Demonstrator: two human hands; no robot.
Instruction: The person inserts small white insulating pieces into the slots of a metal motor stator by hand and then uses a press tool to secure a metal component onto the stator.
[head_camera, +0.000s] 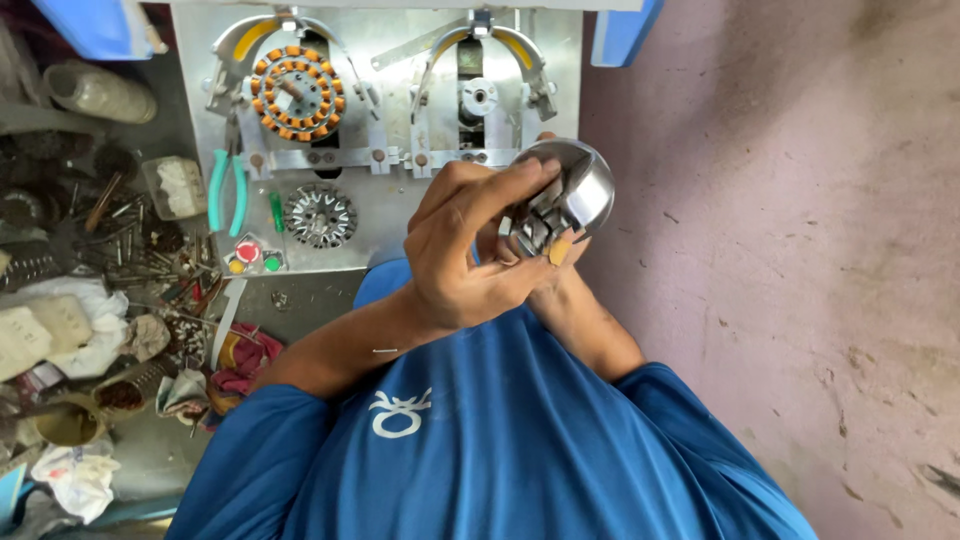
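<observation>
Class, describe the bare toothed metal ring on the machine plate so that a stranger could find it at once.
Start at the grey machine plate ahead of the hands. Below its left station, right of the green-handled pliers, lies the toothed ring. Unlike the copper-wound ring above, its teeth are bare silver.

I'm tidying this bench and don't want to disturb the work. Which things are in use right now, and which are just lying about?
In use:
left hand
right hand
shiny metal part, held between both hands

Lying about:
wound stator on the winding machine
bare stator core
green-handled pliers
green screwdriver
clear jar
rags
</observation>
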